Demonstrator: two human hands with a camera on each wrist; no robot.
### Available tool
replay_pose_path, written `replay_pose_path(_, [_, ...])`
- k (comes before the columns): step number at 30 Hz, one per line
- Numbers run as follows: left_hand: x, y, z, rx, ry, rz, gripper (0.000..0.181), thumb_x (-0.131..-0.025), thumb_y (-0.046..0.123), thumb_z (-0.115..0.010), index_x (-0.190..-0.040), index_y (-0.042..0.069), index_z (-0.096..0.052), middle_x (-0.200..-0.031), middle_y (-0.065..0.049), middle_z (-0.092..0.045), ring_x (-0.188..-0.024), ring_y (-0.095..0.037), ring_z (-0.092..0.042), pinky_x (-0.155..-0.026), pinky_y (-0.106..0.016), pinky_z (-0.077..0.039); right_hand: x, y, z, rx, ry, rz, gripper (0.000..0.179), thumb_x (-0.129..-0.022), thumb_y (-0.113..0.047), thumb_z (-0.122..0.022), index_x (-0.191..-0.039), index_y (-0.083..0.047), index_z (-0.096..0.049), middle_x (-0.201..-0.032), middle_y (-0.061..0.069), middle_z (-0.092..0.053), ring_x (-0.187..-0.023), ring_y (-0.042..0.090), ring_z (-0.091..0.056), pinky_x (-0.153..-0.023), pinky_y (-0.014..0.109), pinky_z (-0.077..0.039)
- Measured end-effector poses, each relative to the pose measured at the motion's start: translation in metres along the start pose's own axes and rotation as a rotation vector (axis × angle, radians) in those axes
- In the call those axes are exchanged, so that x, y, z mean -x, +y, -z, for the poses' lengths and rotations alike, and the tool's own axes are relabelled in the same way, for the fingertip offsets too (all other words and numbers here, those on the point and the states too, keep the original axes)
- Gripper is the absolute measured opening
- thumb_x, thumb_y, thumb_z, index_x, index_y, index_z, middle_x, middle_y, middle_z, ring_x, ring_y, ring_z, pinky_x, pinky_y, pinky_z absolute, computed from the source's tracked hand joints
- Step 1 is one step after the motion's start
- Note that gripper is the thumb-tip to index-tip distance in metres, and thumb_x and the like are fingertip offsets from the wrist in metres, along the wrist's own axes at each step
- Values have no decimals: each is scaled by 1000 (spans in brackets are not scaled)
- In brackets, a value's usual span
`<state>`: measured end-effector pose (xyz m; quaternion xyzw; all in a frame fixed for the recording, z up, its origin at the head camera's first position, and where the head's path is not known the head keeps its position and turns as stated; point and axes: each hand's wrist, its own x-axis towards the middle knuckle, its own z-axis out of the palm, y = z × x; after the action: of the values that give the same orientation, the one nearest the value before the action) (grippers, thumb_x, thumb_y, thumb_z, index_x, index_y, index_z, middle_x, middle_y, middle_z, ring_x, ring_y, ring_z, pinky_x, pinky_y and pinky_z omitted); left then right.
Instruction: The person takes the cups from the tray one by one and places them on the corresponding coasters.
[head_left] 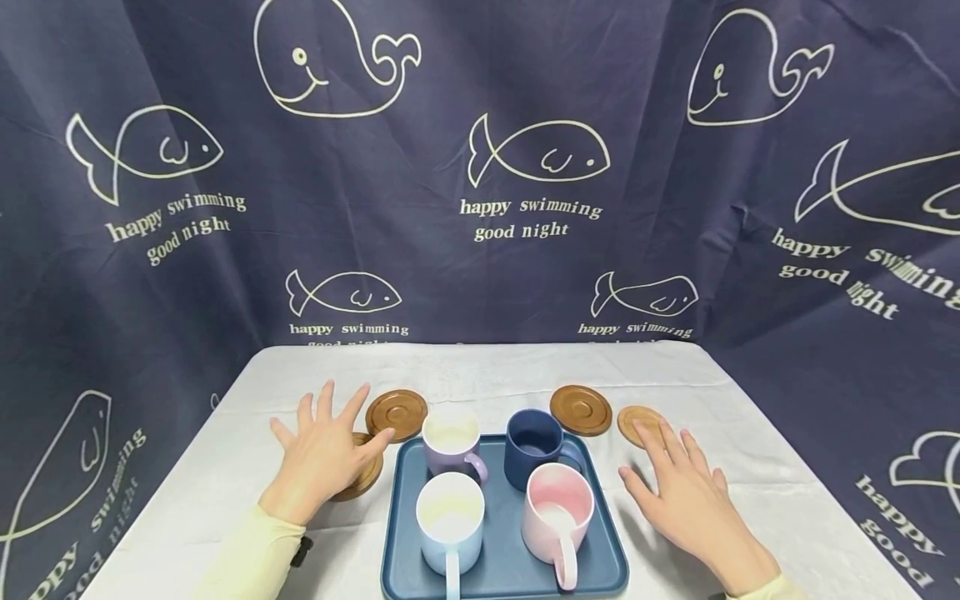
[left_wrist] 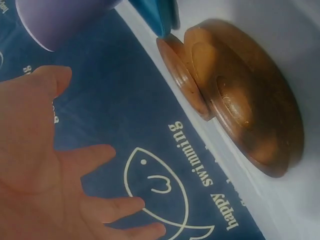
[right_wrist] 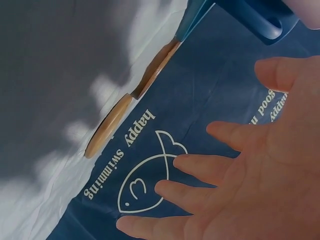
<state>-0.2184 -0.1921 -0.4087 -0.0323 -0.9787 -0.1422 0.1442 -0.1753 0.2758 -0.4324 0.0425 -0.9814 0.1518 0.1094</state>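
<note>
My left hand (head_left: 322, 450), fingers spread, hovers left of a blue tray (head_left: 504, 525) and overlaps a brown wooden coaster (head_left: 365, 477) in the head view. That coaster (left_wrist: 250, 100) shows whole in the left wrist view. To the tray's right, my right hand (head_left: 686, 500) is held with straight fingers, nearest a lighter wooden coaster (head_left: 633, 425). Neither hand holds anything. On the tray stand a purple mug (head_left: 450, 454), a navy mug (head_left: 528, 467), a light blue mug (head_left: 450, 533) and a pink mug (head_left: 547, 529).
Two more brown coasters lie behind the tray, a left one (head_left: 396, 415) and a right one (head_left: 581, 410). A white cloth (head_left: 495, 367) covers the table. Dark blue curtains (head_left: 540, 275) with fish and whale drawings hang behind it and along both sides.
</note>
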Motion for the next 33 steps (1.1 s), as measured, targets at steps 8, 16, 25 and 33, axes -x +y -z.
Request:
replay_pose_path(8, [-21, 2, -14, 34, -90, -27, 82, -91, 68, -63, -157, 21, -45, -159, -32, -32, -140, -60, -30, -100, -87, -16, 2, -1, 0, -4, -10, 6, 77, -100, -62, -54, -160, -17, -37, -166, 23, -27, -147, 58, -23, -92, 92, -19])
replay_pose_path(16, [-40, 8, -28, 16, -114, -75, 81, -91, 62, -67, -154, 13, -49, -153, -35, -40, -128, -59, -45, -98, -73, -38, 3, -2, 0, 10, 4, 8, 75, -100, -58, -57, -160, -18, -37, -166, 23, -27, -147, 56, -25, -93, 90, -21])
replay_pose_path(25, [-56, 14, -49, 53, -158, -57, 77, -91, 55, -70, -150, 9, -53, -147, -32, -46, -120, -57, -49, -89, -67, -48, 4, -2, -2, 13, 15, 11, 74, -99, -59, -57, -159, -20, -39, -165, 23, -29, -146, 56, -26, -93, 91, -21])
replay_pose_path(33, [-66, 15, -60, 46, -235, -12, 82, -89, 54, -73, -150, 5, -51, -139, -31, -51, -118, -52, -49, -90, -63, -50, 6, -4, -4, 15, 14, 13, 73, -99, -58, -59, -158, -21, -40, -165, 25, -28, -147, 55, -26, -93, 90, -23])
